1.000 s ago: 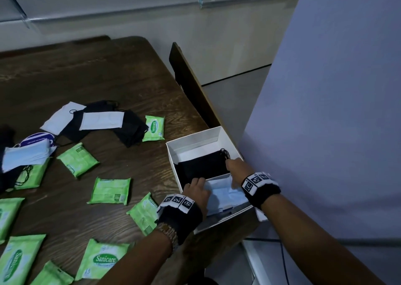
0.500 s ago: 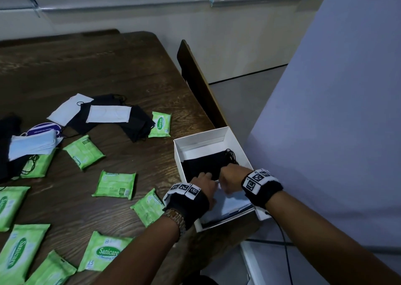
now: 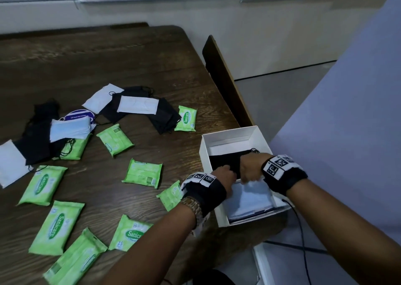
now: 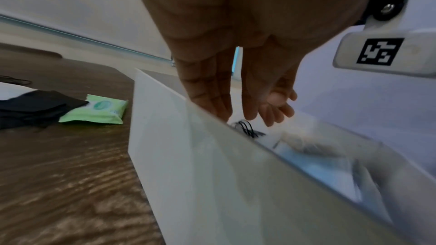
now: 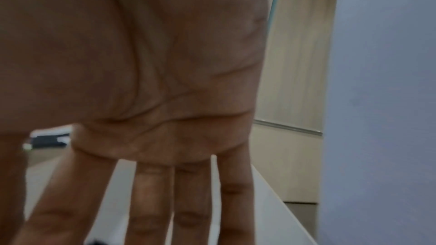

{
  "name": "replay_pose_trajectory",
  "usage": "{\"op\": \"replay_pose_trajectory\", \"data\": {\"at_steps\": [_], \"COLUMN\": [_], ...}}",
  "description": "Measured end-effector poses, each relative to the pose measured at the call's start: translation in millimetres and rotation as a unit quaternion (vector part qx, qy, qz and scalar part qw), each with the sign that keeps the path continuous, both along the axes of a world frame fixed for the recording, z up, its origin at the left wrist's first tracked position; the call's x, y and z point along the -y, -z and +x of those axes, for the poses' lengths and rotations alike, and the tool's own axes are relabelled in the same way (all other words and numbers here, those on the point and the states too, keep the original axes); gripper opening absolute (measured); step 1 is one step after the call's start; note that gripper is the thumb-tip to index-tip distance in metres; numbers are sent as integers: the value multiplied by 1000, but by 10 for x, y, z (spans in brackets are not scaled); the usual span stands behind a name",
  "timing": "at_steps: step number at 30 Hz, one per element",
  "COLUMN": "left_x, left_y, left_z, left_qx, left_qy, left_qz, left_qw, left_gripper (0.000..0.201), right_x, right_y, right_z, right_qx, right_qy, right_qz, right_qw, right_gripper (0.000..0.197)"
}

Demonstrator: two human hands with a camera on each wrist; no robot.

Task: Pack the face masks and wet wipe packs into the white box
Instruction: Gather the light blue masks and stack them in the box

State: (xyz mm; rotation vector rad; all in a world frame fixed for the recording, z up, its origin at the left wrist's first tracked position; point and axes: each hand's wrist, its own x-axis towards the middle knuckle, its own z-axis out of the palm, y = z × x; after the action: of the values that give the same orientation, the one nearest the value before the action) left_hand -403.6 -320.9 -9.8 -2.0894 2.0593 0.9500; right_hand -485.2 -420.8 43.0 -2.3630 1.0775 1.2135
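The left hand [image 3: 223, 175] and right hand [image 3: 251, 165] cover the middle of the white box [image 3: 225, 136], so the black face masks [image 3: 223, 160] and pale blue face masks [image 3: 249, 200] show only in part — where the fingertips touch cannot be told from the head view. In the right wrist view the fingers [image 5: 151, 198] run off the bottom edge, blurred, and what lies under them is hidden. The left wrist view shows the box's near wall [image 4: 212, 174] masking most of its contents; those to the right are smeared. A green wet wipe pack [image 3: 171, 194] is partly behind the left wristband [image 3: 201, 182], and another [image 3: 73, 261] is cut by the frame's bottom edge.
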Motion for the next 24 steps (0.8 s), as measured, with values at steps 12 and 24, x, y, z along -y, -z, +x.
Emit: {"op": "replay_pose_trajectory", "data": {"at_steps": [12, 24], "left_x": [-881, -2360], "left_y": [-90, 658], "left_z": [2038, 3723], "left_qx": [-11, 12], "left_qy": [-287, -516], "left_qz": [-96, -59], "left_qw": [953, 855], "left_gripper": [14, 34], "right_x": [-683, -1630], "right_y": [-83, 936], "right_z": [2149, 4097], "right_qx": [197, 253], "right_qy": [-87, -169], "right_qz": [1, -22], "right_qw": [977, 952], "right_gripper": [18, 31]}}
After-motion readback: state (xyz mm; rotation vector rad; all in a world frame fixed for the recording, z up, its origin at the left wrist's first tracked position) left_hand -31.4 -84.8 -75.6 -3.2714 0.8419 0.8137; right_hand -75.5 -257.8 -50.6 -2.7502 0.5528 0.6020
